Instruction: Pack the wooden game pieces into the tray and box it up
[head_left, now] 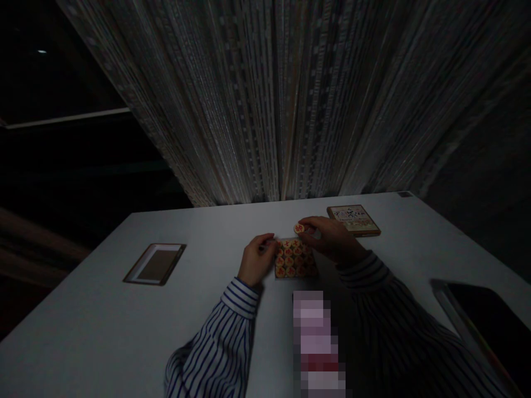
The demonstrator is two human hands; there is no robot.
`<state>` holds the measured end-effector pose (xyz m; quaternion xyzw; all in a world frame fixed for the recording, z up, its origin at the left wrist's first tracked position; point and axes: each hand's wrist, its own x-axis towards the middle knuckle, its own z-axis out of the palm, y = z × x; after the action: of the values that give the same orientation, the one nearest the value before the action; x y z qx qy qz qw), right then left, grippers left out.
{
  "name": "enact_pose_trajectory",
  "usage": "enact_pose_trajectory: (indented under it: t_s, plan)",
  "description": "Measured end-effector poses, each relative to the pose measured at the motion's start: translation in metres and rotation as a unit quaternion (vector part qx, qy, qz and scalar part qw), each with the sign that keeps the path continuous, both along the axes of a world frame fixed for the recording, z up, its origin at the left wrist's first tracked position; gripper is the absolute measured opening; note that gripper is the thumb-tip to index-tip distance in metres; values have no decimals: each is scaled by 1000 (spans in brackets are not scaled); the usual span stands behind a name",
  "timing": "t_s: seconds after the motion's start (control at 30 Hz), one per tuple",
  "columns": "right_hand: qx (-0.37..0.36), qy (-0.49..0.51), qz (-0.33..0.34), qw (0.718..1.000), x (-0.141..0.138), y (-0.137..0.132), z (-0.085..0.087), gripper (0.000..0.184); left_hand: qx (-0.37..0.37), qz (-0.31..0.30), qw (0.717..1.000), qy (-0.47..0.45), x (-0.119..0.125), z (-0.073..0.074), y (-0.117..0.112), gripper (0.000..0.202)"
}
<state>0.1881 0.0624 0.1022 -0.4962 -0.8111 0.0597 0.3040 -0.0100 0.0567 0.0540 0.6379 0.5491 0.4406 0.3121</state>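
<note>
Round Chinese chess pieces [291,261] with red characters lie in rows in a shallow tray [296,278] on the white table. Between the thumb and fingers of my right hand [332,239] is one chess piece [298,228], raised over the tray's far edge, its marked face showing. My left hand [257,258] rests at the tray's left side with fingers curled and fingertips close to the far left corner. Whether those fingertips pinch anything is hidden.
A printed box lid [354,220] lies behind my right hand. On the left is a shallow brown-edged box part [154,264]. A dark flat object [489,315] lies at the right. Striped string curtains [286,99] hang behind the white table [207,237]. A pixelated patch covers the near middle.
</note>
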Motion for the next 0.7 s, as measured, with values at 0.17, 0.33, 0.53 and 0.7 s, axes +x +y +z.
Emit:
enact_pose_trajectory:
  t_s: [0.17, 0.33, 0.53, 0.7]
  plan:
    - [-16, -11, -19, 1000, 0, 1, -1, 22, 6, 11, 1000, 26, -8, -24, -9, 32]
    - [-55, -38, -31, 997, 5, 4, -4, 23, 19, 11, 999, 41, -11, -35, -11, 27]
    - [-76, -93, -56, 991, 11, 10, -14, 23, 46, 1, 996, 72, -10, -37, -12, 24]
    - [-90, -127, -54, 986, 13, 14, -21, 25, 63, -20, 991, 114, -9, -38, -13, 24]
